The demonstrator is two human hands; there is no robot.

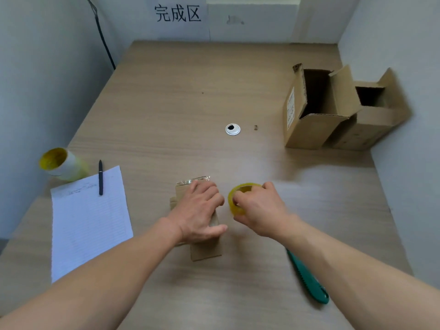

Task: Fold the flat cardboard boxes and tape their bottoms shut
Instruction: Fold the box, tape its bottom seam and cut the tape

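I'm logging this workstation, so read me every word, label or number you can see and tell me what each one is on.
"完成区": large black characters on the white sign on the back wall.
The label on the side of the open cardboard box: too small to read.
The handwriting at the top of the lined sheet: too blurred to read.

Soft, even light fills my desk (190,91); shadows are faint, my right hand (262,210) looks slightly blurred, edges bow outward.
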